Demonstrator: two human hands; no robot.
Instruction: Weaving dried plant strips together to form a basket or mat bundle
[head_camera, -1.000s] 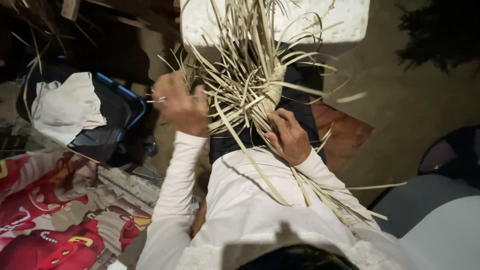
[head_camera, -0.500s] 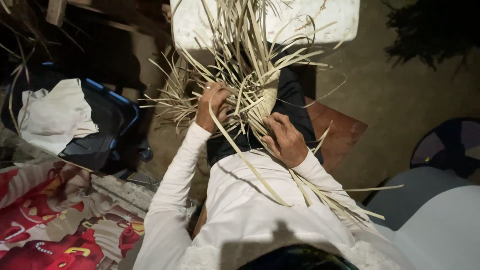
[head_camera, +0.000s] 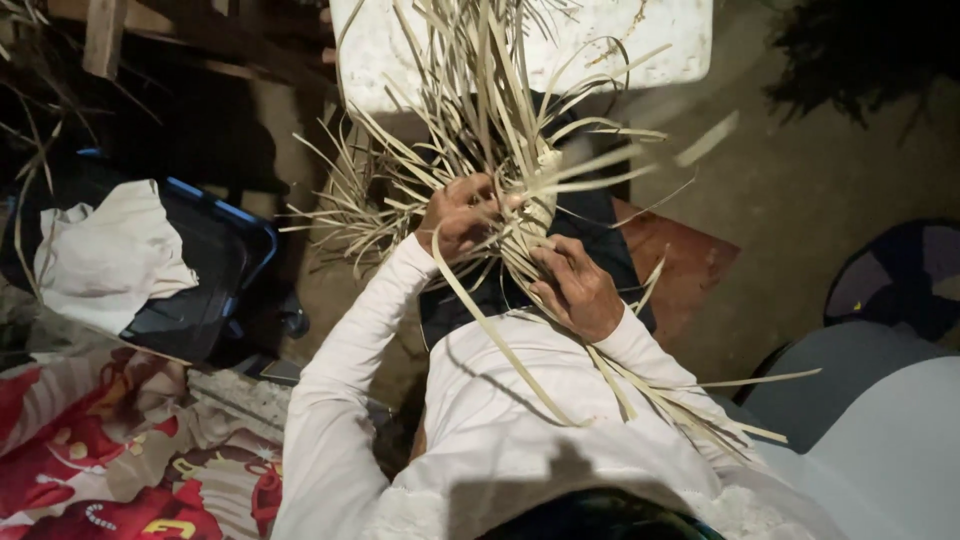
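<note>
The bundle of pale, dry, flat palm-leaf strips (head_camera: 500, 150) sits on my lap over my dark trousers (head_camera: 600, 215), its long axis running away from me: the loose ends fan upward and outward toward the white rectangular slab (head_camera: 650, 40) ahead, while the woven core lies between my hands and several long strips trail back over my white long-sleeved shirt (head_camera: 520, 400) toward my right side. A shorter spray of strips sticks out to the left. My left hand (head_camera: 458, 215) has its grip closed around a few strips near the core, fingers curled in and partly hidden by the leaves. My right hand (head_camera: 578, 290) lies just beside it, fingers bent and pressed onto the strips at the base of the core; I cannot tell if that grip is fully closed on one. To my left, on the floor, a dark plastic tub with a blue rim (head_camera: 215, 275) holds a crumpled white cloth (head_camera: 105, 255), and nearer me lies a red patterned fabric (head_camera: 90, 470). A reddish-brown board (head_camera: 685, 265) shows under my right leg.
</note>
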